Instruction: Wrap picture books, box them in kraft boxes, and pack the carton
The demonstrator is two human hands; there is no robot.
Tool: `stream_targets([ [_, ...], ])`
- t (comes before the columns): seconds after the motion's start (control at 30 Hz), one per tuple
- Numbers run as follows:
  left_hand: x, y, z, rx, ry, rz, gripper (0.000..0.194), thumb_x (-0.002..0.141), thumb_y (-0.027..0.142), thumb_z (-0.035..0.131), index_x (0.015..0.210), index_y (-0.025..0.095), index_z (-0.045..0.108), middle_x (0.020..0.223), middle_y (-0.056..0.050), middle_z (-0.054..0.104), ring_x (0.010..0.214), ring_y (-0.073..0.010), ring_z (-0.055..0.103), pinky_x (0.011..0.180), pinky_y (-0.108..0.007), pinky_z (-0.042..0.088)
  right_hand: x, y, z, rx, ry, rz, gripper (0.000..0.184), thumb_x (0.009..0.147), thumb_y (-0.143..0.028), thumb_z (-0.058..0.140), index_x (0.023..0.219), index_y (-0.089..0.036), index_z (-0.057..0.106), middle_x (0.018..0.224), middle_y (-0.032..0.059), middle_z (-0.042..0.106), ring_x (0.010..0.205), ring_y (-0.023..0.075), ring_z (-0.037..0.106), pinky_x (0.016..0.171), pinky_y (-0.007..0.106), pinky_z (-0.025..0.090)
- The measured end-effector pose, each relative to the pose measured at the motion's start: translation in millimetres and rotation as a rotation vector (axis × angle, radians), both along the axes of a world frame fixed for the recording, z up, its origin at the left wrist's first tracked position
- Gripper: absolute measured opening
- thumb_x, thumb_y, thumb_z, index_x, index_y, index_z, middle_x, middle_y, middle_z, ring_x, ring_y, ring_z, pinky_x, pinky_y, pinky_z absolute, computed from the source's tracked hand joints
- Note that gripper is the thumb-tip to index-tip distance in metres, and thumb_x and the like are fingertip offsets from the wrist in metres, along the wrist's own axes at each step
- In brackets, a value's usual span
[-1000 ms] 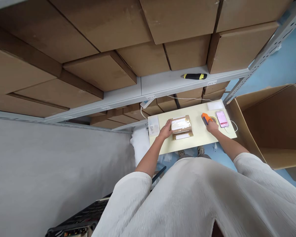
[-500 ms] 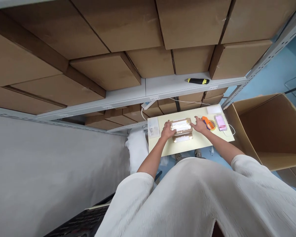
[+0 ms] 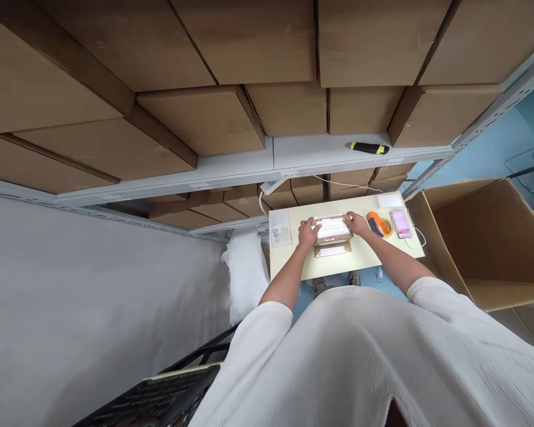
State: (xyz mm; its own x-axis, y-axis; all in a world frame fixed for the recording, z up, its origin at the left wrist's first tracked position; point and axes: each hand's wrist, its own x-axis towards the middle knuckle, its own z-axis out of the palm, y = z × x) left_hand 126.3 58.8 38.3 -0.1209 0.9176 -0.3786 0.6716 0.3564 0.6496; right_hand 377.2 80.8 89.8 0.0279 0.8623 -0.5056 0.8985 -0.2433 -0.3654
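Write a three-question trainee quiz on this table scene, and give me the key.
1. Choose: from the person's view, the orange tape dispenser lies (a) left of the phone, (b) right of it, (c) on top of it.
2. True or false: the left hand and the right hand both touch the small taped carton.
3. Fill in: the black-and-yellow utility knife lies on the ____ beyond the table.

Key: 1 a; 2 true; 3 shelf.
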Motion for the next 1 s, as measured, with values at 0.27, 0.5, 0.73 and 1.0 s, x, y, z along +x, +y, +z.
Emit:
stream_targets([
  [0.27,-7,-5,25.0,0.183,-0.071,0.065,0.04,0.109,0.035,0.056,0.147,0.027,0.066,0.144,-0.015,0.063,0.129,-0.034,0.067,0.116,-0.048,0.053,2,-8,21.5,0.198,0.032,0.054,0.056,0.114,-0.046,0.042,0.159,-0.018,0.059,0.145,0.021,0.073,0.123,0.0366,0.073,0.101,0.044,0.057],
  [0.5,-2,-8,50.4,0.339,-0.07,0.117,0.027,0.112,0.042,0.056,0.134,0.028,0.062,0.141,-0.013,0.06,0.121,-0.0293,0.069,0.109,-0.045,0.056,-2,-17,37.8,0.444,0.082,0.035,0.056,0.114,-0.052,0.034,0.156,-0.018,0.05,0.146,0.0227,0.068,0.114,0.0391,0.073,0.095,0.05,0.059],
  [0.73,8,-47,17.1,0.165,-0.004,0.054,0.028,0.107,0.035,0.064,0.134,0.028,0.057,0.141,-0.013,0.059,0.118,-0.0292,0.072,0.103,-0.045,0.059,15,-51,-7.6,0.191,0.077,0.046,0.047,0.113,-0.049,0.039,0.148,-0.018,0.046,0.134,0.0236,0.074,0.103,0.0375,0.075,0.088,0.047,0.059],
  [1.0,7,-60,-8.7,-0.083,-0.044,0.034,0.079,0.1,0.033,0.069,0.17,0.021,0.035,0.164,-0.023,0.054,0.152,-0.0384,0.057,0.124,-0.052,0.05,26,-55,-39.1,0.007,0.162,-0.036,0.056,0.11,-0.048,0.049,0.155,-0.016,0.046,0.137,0.0236,0.075,0.12,0.0362,0.075,0.101,0.045,0.059],
])
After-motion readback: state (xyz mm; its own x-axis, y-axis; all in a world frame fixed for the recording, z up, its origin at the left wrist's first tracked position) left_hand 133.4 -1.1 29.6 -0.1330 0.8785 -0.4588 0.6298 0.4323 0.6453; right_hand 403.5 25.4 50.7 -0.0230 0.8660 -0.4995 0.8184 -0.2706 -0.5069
